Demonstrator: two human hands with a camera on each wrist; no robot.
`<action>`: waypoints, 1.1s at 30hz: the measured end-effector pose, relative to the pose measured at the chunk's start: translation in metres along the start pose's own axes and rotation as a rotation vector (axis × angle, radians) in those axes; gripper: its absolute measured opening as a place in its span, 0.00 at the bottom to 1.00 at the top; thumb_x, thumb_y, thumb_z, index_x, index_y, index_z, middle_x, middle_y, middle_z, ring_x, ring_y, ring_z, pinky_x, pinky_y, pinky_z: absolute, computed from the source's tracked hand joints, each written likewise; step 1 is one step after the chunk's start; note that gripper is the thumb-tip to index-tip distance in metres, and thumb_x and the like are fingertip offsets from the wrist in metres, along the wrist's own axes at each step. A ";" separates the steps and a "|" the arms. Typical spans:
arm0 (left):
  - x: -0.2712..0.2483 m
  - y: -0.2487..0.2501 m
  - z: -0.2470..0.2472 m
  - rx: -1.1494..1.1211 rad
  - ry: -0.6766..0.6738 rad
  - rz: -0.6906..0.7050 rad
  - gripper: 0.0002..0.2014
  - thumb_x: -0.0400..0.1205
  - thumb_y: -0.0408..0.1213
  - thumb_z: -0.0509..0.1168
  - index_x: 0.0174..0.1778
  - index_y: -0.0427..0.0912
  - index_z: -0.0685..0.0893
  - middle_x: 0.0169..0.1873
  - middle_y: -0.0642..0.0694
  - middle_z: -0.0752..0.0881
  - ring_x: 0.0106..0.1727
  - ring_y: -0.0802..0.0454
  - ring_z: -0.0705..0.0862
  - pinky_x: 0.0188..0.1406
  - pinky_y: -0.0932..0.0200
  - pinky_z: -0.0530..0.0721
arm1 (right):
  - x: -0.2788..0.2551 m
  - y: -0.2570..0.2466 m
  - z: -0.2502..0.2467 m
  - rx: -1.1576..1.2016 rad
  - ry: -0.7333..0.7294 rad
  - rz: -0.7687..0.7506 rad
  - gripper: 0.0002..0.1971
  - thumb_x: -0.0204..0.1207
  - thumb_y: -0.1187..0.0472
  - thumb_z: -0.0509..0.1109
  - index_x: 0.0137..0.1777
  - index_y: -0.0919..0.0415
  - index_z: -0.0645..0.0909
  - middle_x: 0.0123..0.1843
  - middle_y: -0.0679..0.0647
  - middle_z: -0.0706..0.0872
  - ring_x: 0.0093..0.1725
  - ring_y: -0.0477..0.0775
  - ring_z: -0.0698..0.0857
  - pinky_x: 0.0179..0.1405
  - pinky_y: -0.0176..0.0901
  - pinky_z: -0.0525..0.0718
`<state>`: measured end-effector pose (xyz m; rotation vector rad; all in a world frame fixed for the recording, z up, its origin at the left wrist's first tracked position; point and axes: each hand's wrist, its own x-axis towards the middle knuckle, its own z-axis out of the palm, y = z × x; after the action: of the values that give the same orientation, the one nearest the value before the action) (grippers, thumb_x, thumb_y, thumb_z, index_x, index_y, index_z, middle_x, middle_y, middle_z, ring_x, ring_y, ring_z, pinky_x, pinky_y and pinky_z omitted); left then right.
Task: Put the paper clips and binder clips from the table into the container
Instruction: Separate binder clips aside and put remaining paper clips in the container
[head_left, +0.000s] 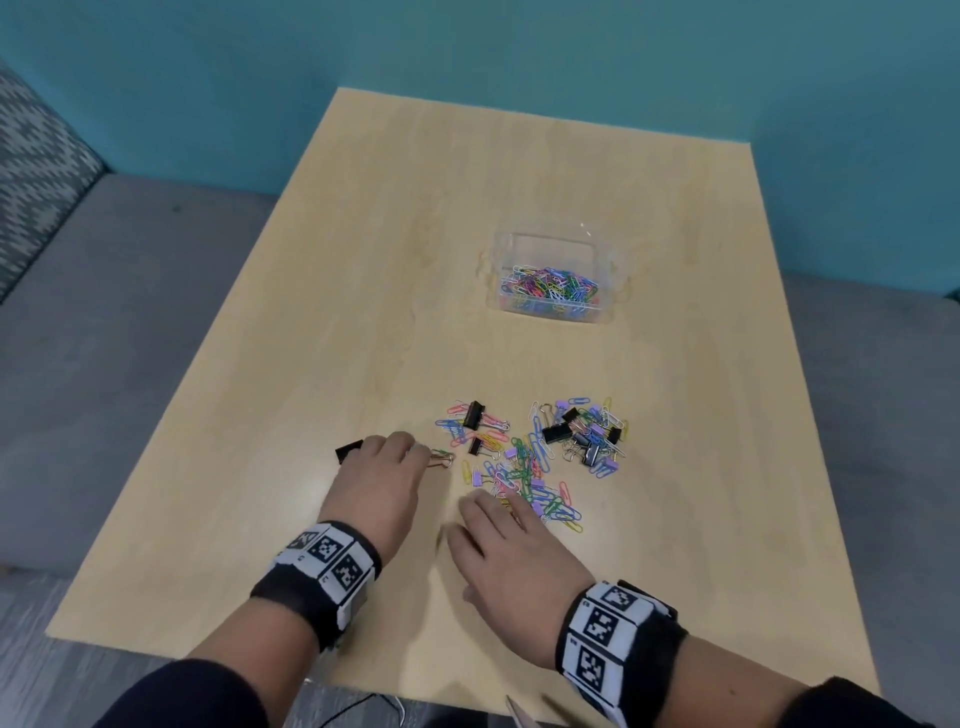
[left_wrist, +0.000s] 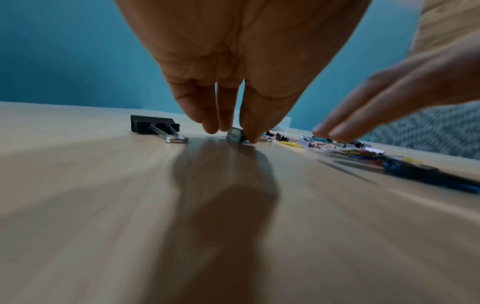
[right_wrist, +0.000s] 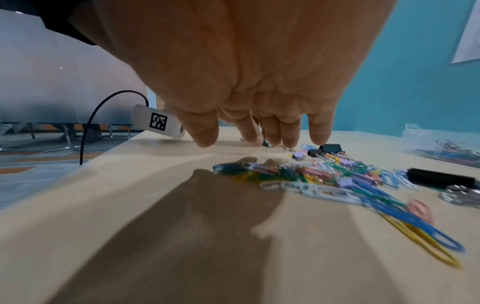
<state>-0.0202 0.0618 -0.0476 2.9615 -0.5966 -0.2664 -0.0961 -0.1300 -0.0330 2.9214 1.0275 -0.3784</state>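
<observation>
A clear plastic container (head_left: 550, 244) stands mid-table, holding several coloured paper clips. Closer to me lies a loose pile of coloured paper clips and small binder clips (head_left: 540, 457), also seen in the right wrist view (right_wrist: 324, 176). My left hand (head_left: 415, 452) is at the pile's left edge. In the left wrist view its thumb and fingers (left_wrist: 231, 131) pinch a small binder clip (left_wrist: 235, 133) on the table. A large black binder clip (head_left: 348, 451) (left_wrist: 153, 124) lies just to the left of that hand. My right hand (head_left: 498, 506) (right_wrist: 259, 139) has straight fingers low over the pile's near edge and holds nothing.
The light wooden table (head_left: 363, 260) has grey upholstered seating on the left and right and a teal wall behind. Another black binder clip (right_wrist: 439, 180) lies on the pile's right side. A black cable (right_wrist: 85, 127) hangs off the table's near left edge.
</observation>
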 end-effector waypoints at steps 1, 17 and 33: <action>0.000 -0.001 0.000 0.018 -0.007 0.008 0.17 0.62 0.27 0.72 0.46 0.42 0.82 0.43 0.43 0.83 0.37 0.39 0.78 0.33 0.51 0.80 | 0.006 -0.003 -0.001 0.009 0.005 0.012 0.31 0.77 0.48 0.64 0.75 0.67 0.66 0.75 0.69 0.69 0.75 0.71 0.66 0.74 0.69 0.64; -0.024 -0.003 -0.013 -0.060 0.038 -0.264 0.11 0.73 0.39 0.71 0.50 0.42 0.83 0.46 0.41 0.83 0.44 0.37 0.79 0.39 0.46 0.81 | 0.059 -0.019 -0.005 0.035 -0.019 0.159 0.34 0.81 0.52 0.57 0.81 0.70 0.52 0.81 0.73 0.54 0.79 0.75 0.54 0.77 0.72 0.49; 0.004 0.035 -0.013 0.090 -0.226 0.125 0.29 0.73 0.31 0.56 0.72 0.53 0.68 0.54 0.43 0.74 0.51 0.41 0.72 0.43 0.50 0.71 | -0.017 0.003 0.014 0.005 0.002 -0.003 0.30 0.75 0.47 0.67 0.72 0.65 0.70 0.66 0.63 0.78 0.73 0.67 0.72 0.74 0.67 0.67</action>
<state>-0.0276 0.0289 -0.0307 2.9850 -0.8373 -0.5827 -0.1102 -0.1447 -0.0424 2.9257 1.0331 -0.3784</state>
